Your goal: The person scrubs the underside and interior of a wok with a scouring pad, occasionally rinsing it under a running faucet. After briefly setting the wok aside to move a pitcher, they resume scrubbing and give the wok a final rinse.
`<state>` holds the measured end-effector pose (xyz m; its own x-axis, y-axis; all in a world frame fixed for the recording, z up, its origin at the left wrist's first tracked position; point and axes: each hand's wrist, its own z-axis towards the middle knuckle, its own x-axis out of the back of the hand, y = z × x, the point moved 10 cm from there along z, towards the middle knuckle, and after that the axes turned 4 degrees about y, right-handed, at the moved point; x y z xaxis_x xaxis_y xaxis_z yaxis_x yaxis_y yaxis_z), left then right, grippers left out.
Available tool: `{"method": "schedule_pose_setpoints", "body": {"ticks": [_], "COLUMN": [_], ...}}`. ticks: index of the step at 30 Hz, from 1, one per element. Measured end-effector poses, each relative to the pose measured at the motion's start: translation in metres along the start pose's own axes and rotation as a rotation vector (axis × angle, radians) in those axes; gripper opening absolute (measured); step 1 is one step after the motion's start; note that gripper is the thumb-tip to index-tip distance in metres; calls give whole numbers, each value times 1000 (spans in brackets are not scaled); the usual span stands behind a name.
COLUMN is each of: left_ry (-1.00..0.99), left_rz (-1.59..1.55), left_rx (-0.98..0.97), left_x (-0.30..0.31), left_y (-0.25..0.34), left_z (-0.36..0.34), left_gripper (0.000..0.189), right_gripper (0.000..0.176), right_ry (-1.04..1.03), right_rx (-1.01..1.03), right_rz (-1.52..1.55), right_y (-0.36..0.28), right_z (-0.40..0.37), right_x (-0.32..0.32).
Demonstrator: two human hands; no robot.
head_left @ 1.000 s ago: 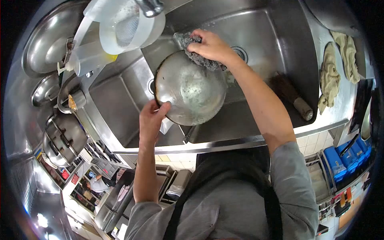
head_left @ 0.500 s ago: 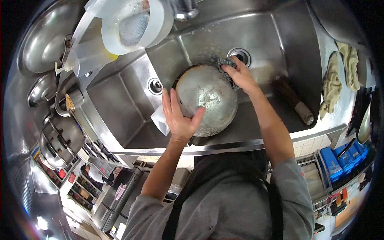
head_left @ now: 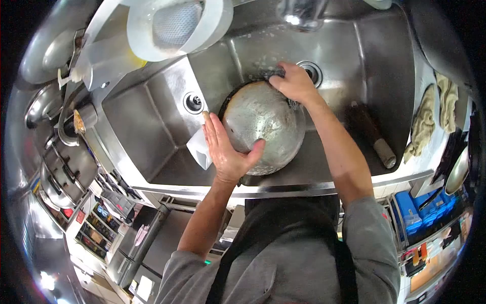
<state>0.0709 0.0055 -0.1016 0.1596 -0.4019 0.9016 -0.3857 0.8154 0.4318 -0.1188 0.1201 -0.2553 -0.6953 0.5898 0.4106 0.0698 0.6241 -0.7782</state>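
Where the left hand (head_left: 225, 154) touches the pan (head_left: 266, 129), fingers stretch open; the right hand (head_left: 295, 83) clenches a scrubber (head_left: 267, 74).

Most of the grey scrubber (head_left: 264, 74) is covered by the right hand (head_left: 296, 85), part of the metal vessel (head_left: 276, 119) by the left hand (head_left: 227, 156). At the sink's (head_left: 129, 169) far edge, the tap (head_left: 304, 14) and white tub (head_left: 221, 24) are cut off. Beyond its near left corner, shelved items (head_left: 96, 230) are too small to be identified.
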Motion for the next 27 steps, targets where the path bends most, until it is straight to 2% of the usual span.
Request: {"method": "schedule_pose_setpoints", "body": {"ticks": [1,3,4,6,7,9,10,12,14,16,17,20,21,23,25,27], "left_ry": [-9,54,34,39,50,73,59,45,52,69,81,86,76,67,56,43], "left_rz": [9,0,10,40,60,51,25,8,22,-43,-91,-20,16,-2,0,-23], "left_rx": [5,-39,-10,1,4,-5,7,26,19,42,74,50,31,56,25,32], "left_x": [3,1,0,1,2,3,2,4,3,5,8,5,5,4,2,4], "left_y": [-3,1,0,0,-2,-1,-1,-4,-2,-1,-5,-6,-4,-8,-5,-3], "left_z": [-5,-3,-2,-3,-2,-1,1,-1,-1,1,-1,-3,-4,-3,-2,-4], "left_gripper": [123,129,133,134,135,136,137,138,139,139,139,139,139,138,136,130], "right_gripper": [59,61,61,60,60,57,57,57,55,49,48,54,58,68,70,68], "right_ry": [-9,-137,-146,-217,-223,-81,-85,-134,-235,-375,-363,-288,-258,-88,25,89], "right_rx": [-5,255,256,404,413,197,206,123,176,391,563,315,215,66,-125,-243], "right_rz": [10,-150,-148,-53,-52,45,40,-172,-141,-282,-259,-75,-9,-83,207,317], "right_y": [-19,-84,-95,-123,-107,-33,-36,-35,-84,-154,-178,-123,-87,-11,29,59], "right_z": [-5,-7,-10,-21,-17,2,3,2,-10,-51,-69,-36,-19,-2,-31,-67], "right_x": [-5,-22,-29,-45,-43,-12,-7,-4,-16,-50,-67,-43,-32,1,11,5]}}
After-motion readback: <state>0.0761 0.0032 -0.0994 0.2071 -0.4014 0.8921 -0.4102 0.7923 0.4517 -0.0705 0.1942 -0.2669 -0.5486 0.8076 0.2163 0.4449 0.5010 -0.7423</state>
